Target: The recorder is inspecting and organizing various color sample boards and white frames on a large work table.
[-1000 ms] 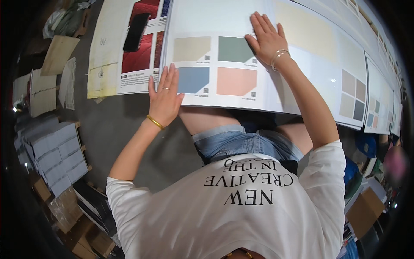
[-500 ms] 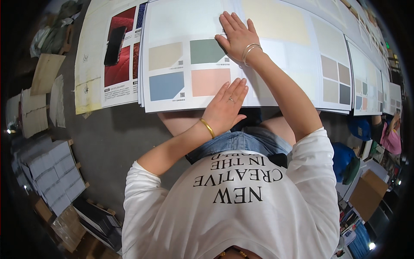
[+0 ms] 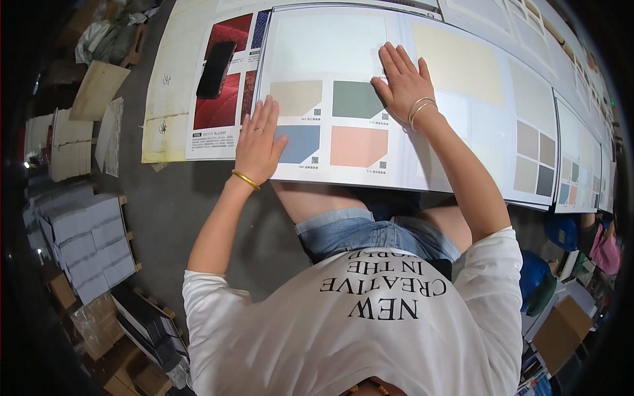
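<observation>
A large white sample book (image 3: 370, 171) lies spread on the table, with pale panels above and blocks of beige, green, blue and pink on its left page. My left hand (image 3: 259, 142) lies flat at that page's left edge, beside the blue block, fingers stretched out. On the right, my right hand (image 3: 404, 86) rests flat near the fold, beside the green block (image 3: 356, 98), its fingers a little apart. Neither hand grips anything. Left of the book, a black phone (image 3: 216, 70) lies on a sheet with red fabric pictures (image 3: 218, 105).
More colour sample sheets (image 3: 576, 158) lie along the table to the right. Stacks of white paper blocks (image 3: 89, 241) stand on a pallet at lower left. At lower right is an open cardboard box (image 3: 561, 330); a person in pink (image 3: 604, 247) is at the far right.
My left hand has moved left across the page, from below the pink block to the left edge. The right hand stays flat near the fold. The whole view has shifted slightly.
</observation>
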`<control>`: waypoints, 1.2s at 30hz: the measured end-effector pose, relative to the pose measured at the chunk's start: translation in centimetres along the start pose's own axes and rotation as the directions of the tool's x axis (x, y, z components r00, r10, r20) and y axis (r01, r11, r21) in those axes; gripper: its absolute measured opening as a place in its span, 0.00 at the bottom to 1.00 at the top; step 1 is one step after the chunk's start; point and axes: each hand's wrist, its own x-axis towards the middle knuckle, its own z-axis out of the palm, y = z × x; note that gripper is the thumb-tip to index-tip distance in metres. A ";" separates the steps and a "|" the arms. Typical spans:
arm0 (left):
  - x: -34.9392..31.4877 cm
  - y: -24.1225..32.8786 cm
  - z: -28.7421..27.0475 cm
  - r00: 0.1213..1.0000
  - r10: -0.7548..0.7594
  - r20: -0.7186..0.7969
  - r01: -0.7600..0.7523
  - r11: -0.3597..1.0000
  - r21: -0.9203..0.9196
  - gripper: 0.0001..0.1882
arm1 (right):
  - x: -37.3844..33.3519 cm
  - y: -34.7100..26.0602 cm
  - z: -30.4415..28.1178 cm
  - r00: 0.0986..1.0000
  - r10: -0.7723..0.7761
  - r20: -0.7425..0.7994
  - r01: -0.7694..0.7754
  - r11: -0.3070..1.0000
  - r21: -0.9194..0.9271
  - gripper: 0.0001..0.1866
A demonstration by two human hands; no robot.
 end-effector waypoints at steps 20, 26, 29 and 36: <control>6.5 -1.4 0.6 0.993 0.118 0.031 -0.120 0.990 0.080 0.34 | 0.6 -6.2 0.2 0.945 -0.327 -0.011 0.323 0.929 0.178 0.33; 6.5 -1.3 0.3 0.991 0.133 0.030 -0.135 0.985 0.107 0.34 | 7.6 2.6 1.2 0.998 -0.043 -0.036 0.044 0.999 0.004 0.34; 6.5 -1.2 0.4 0.990 0.137 0.030 -0.139 0.986 0.091 0.34 | 8.4 4.1 -3.3 0.946 -0.228 -0.229 0.286 0.921 0.265 0.32; 6.4 -1.0 0.5 0.990 0.139 0.001 -0.139 0.985 0.104 0.34 | 9.1 3.4 -3.4 0.991 -0.096 0.091 0.080 0.984 0.159 0.35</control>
